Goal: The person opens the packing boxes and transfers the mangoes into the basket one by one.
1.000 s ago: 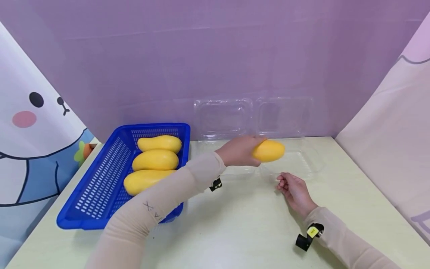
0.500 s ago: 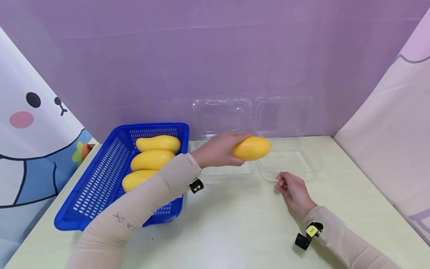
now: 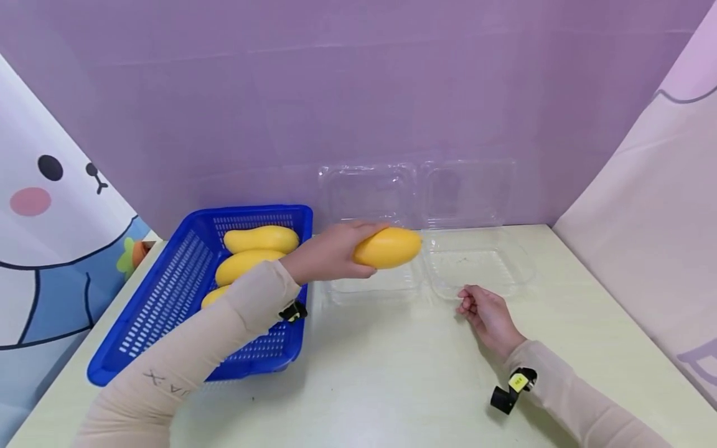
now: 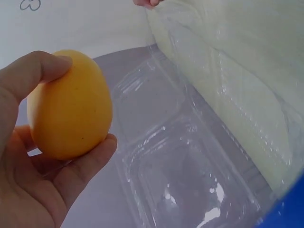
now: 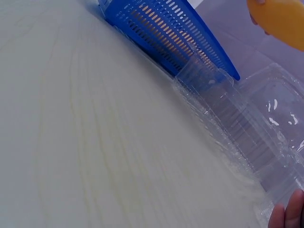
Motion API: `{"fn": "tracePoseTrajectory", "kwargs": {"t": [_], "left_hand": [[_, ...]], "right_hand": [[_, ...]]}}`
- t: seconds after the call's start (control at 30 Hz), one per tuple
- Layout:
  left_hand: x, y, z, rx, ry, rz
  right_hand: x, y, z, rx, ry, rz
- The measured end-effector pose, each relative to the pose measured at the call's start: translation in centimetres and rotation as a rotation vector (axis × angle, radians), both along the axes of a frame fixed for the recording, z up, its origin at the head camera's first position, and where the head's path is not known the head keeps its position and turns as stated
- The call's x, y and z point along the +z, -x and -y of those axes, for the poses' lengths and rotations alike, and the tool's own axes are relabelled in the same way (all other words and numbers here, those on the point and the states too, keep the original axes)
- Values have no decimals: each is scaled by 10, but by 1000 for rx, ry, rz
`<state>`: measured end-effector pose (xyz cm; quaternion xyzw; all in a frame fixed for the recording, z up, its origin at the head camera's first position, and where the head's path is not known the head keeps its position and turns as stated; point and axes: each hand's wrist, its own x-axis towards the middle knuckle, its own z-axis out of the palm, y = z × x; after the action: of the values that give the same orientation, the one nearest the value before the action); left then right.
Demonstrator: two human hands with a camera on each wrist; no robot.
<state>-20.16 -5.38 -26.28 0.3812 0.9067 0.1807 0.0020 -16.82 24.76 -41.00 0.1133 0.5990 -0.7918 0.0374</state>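
My left hand (image 3: 336,252) grips a yellow mango (image 3: 390,247), thumb and fingers curled round one end. It is held over the left of two clear plastic clamshell boxes (image 3: 372,288), which stands with its lid up. In the left wrist view the mango (image 4: 71,107) sits between thumb and fingers, in front of the clear lids. My right hand (image 3: 490,317) rests low on the table with loosely curled fingers, its fingertips right at the front edge of the right clamshell box (image 3: 476,264). Only some fingers (image 5: 293,211) show in the right wrist view.
A blue plastic basket (image 3: 140,305) stands at the left, with several yellow mangoes (image 3: 262,239) inside; my left forearm crosses over it. Behind the boxes, a purple cloth backdrop (image 3: 364,93) rises along the table's far edge.
My left hand has moved left with the mango, from over the right box to over the left one. The right hand has stayed at the right box's front edge.
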Motion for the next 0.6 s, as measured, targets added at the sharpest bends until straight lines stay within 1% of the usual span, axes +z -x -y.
{"fn": "tracePoseTrajectory", "kwargs": {"t": [0.17, 0.33, 0.6], "left_hand": [[4, 1, 15, -16, 0, -29], [7, -1, 29, -13, -12, -23], [4, 0, 53, 0, -18, -9]], "right_hand": [[1, 0, 0, -1, -9, 17], [1, 0, 0, -8, -4, 19], [0, 0, 1, -7, 3, 17]]}}
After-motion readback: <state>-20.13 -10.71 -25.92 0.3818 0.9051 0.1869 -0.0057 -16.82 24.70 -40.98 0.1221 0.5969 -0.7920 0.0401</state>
